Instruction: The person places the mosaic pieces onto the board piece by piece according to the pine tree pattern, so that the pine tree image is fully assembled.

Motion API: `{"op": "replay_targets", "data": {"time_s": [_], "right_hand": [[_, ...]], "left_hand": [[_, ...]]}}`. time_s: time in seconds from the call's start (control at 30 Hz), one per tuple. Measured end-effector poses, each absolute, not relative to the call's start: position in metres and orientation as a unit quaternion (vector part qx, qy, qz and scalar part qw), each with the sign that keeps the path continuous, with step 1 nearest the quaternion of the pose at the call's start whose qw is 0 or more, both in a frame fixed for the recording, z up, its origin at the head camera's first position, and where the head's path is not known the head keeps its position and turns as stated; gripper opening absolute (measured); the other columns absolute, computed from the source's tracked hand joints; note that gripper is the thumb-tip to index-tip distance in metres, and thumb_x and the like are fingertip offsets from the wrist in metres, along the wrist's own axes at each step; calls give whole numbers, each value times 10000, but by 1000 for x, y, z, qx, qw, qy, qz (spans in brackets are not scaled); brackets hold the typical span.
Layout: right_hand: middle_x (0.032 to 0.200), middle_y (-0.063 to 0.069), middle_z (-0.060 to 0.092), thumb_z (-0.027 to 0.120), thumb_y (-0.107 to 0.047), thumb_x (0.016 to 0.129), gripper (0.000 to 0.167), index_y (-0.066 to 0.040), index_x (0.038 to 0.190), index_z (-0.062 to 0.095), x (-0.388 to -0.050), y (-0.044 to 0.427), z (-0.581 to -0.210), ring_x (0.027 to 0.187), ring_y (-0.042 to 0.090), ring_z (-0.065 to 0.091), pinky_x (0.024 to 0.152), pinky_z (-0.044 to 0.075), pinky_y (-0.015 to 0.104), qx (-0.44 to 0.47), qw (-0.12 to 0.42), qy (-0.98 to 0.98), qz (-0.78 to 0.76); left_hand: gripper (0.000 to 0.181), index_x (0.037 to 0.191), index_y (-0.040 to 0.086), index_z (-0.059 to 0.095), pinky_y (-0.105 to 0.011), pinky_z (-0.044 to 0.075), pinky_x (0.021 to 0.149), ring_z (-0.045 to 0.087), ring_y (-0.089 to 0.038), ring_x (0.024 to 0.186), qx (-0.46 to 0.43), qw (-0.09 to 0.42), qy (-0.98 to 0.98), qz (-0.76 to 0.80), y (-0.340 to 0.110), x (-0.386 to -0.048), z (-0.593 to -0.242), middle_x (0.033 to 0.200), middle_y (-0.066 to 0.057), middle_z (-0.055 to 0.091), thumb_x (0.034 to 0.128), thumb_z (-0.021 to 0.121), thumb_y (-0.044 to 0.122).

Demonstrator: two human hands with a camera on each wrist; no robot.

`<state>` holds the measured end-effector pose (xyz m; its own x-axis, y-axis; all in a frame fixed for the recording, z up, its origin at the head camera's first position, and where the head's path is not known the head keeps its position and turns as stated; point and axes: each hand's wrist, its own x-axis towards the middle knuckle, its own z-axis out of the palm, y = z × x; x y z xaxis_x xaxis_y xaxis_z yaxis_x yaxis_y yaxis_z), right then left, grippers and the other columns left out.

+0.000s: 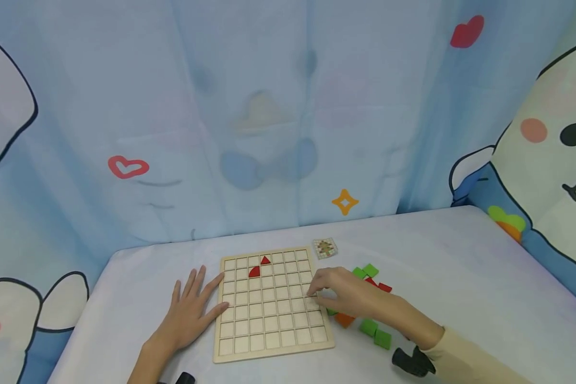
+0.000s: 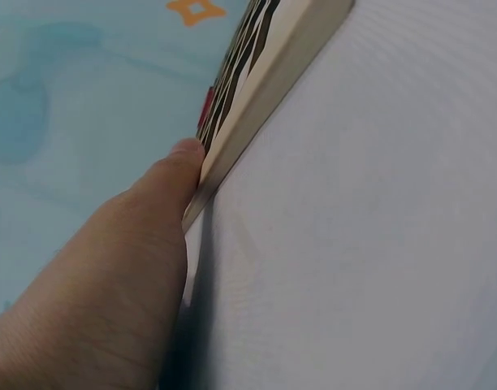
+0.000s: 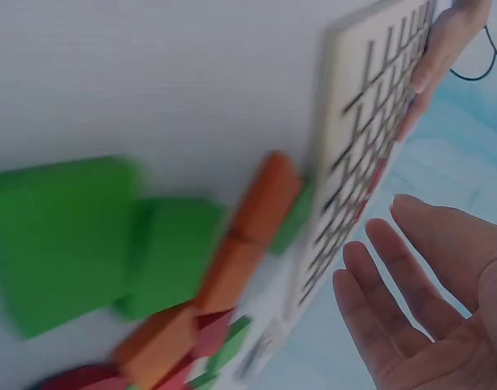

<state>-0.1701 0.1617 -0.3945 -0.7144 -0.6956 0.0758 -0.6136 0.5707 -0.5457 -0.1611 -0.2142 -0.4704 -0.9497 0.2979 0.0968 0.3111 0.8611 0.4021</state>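
Your right hand (image 1: 338, 290) is over the right side of the board (image 1: 270, 324), thumb and fingers apart; whether its fingertips touch the board, you cannot tell. Your left hand (image 1: 190, 312) lies at the board's left edge, fingers spread, with thumb and forefinger touching the rim. The board lies flat on the tabletop (image 1: 461, 266) between your hands, its face a grid of squares. On it, a red triangle (image 1: 265, 261) sits in the far row, and a red quarter-round (image 1: 254, 272) one row nearer you and one column left. Beside the board, around and under your right forearm, lie green pieces (image 1: 382, 338), orange pieces (image 1: 344, 319) and red pieces (image 1: 385, 287). A small picture card (image 1: 325, 248) lies just off the far right corner. Beyond hangs a blue curtain (image 1: 269, 202).
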Motion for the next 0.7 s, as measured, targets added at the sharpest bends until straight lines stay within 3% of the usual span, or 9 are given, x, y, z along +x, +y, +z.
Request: {"op": "replay_targets", "data": {"time_s": [0.4, 0.7], "right_hand": [[1058, -50, 693, 852, -38, 855, 222, -80, 1066, 802, -164, 186, -413, 908, 109, 627, 764, 574, 253, -326, 106, 889, -304], [988, -63, 695, 876, -18, 822, 232, -89, 1023, 787, -168, 183, -416, 896, 98, 636, 799, 581, 271, -302, 107, 896, -309]], "left_hand": [[716, 1632, 232, 400, -737, -12, 1201, 98, -491, 1578, -159, 13, -962, -221, -214, -160, -470, 1717, -237, 168, 1023, 575, 566], [720, 1632, 234, 400, -732, -4, 1205, 101, -485, 1579, -155, 15, -965, -213, -214, -161, -472, 1719, -231, 167, 1023, 571, 576]]}}
